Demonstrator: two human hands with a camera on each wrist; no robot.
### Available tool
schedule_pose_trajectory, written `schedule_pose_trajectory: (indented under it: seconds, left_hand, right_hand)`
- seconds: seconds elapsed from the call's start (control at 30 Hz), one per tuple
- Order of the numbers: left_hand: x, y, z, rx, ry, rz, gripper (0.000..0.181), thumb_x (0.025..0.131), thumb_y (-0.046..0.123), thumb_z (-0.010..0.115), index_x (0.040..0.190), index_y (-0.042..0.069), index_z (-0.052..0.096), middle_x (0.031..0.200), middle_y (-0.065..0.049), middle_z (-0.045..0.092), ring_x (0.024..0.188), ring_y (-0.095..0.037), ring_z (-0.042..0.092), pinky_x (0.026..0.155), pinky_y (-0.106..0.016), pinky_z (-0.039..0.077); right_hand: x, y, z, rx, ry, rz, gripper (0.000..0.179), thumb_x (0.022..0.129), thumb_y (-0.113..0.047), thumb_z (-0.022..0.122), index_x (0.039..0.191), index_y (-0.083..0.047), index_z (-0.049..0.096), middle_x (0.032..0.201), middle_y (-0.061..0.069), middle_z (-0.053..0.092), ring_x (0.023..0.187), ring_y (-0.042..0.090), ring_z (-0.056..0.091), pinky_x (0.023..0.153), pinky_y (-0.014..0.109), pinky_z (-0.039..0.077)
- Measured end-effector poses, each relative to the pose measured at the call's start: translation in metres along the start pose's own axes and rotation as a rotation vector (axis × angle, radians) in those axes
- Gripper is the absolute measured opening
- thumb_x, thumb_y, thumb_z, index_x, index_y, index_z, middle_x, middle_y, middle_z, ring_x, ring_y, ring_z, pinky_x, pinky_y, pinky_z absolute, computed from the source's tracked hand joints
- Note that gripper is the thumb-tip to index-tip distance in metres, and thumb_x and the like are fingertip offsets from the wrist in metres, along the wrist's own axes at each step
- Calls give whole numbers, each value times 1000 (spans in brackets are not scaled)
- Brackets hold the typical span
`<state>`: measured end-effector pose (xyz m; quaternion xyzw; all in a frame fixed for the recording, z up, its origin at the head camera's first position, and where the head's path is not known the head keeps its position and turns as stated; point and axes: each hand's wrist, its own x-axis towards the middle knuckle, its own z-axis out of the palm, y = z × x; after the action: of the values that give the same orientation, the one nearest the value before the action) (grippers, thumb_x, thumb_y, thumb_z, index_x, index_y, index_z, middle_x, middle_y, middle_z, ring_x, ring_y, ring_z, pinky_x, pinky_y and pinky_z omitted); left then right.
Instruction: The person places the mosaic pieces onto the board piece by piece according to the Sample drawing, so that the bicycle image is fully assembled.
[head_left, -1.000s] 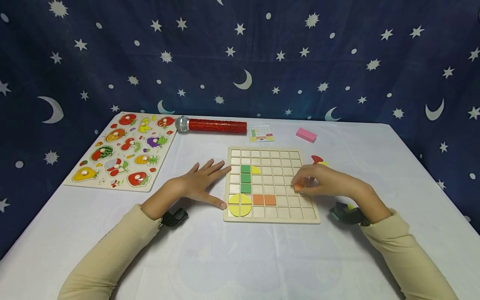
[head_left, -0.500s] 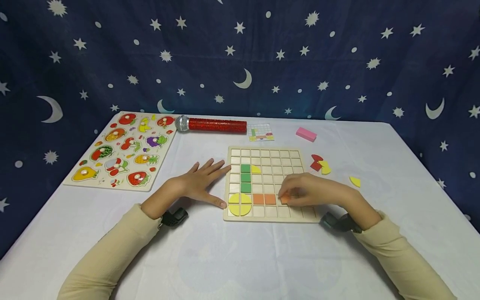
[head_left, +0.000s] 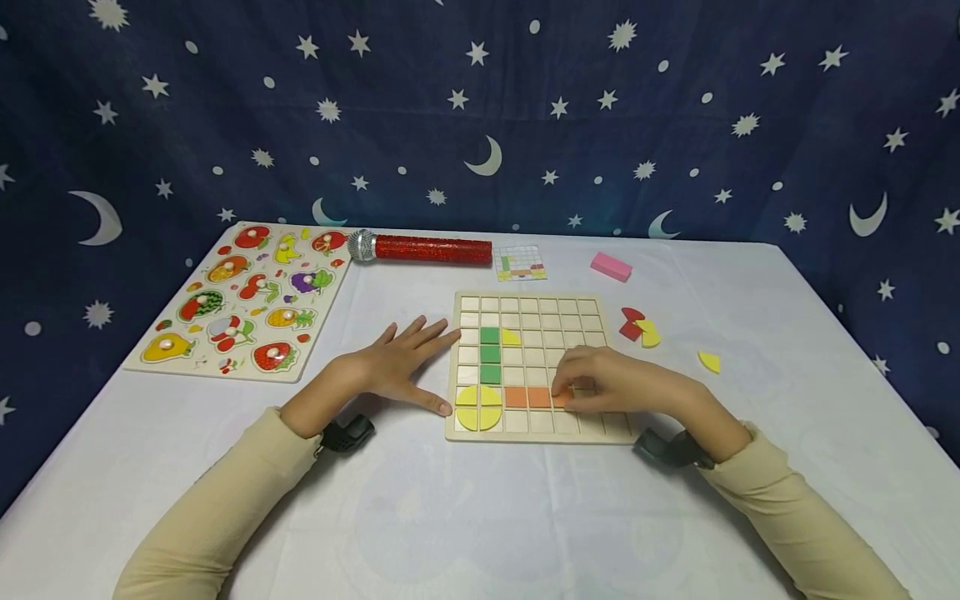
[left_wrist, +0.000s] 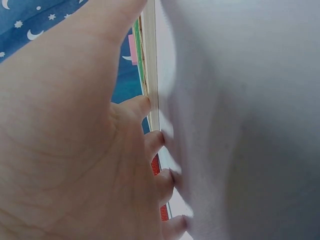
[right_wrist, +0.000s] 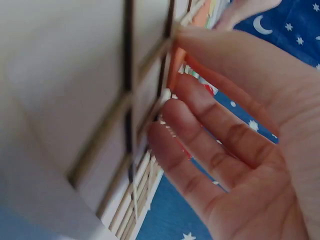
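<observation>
Left hand (head_left: 397, 364), fingers spread, touches the left edge of the grid board (head_left: 536, 357), apparently bracing it; right hand (head_left: 615, 380) pinches an orange tile (head_left: 559, 402) on the board, presumably for precise alignment.

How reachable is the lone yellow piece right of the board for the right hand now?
Probably yes: the lone yellow piece lies uncovered, close to the right hand, with nothing between them, though that hand holds an orange tile it would likely release first.

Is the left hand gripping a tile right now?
No, the left hand lies with its fingers spread at the left edge of the grid board, with no tile in its grasp.
</observation>
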<state>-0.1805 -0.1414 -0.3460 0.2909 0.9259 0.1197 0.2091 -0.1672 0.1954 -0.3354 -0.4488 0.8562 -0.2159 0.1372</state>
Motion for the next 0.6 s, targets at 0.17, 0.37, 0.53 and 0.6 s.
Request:
schedule_pose_trajectory:
  seconds: [0.17,0.37,0.53,0.6]
  left_hand:
    - [0,0,0,-3,0,3,110,76,64,72,159,22,11,165,-8,2,150,-35,-5,116,-62,-2]
    - [0,0,0,-4,-1,5,111,76,64,72,159,22,11,165,-8,2,150,-35,-5,116,-62,-2]
    - [-1,0,0,-4,2,6,111,76,64,72,159,22,11,165,-8,2,150,-35,-5,116,-61,-2]
    - [-1,0,-1,-5,3,7,110,76,64,72,159,22,11,165,-8,2,150,-35,-5,116,-61,-2]
  right_hand:
    - [2,1,3,14,0,4,11,88,-12,73,99,-14,73,92,-7,61,86,12,52,74,25,49]
    - [1,5,2,8,-5,4,12,89,-14,72,101,-16,74,94,-9,62,86,10,53,75,25,50]
    - [-2,12,-5,18,35,51,11,90,-17,71,101,-17,74,95,-11,63,89,9,56,81,28,52]
    - [-5,17,-9,33,60,76,11,90,-16,72,100,-16,74,95,-10,64,88,10,55,80,29,52]
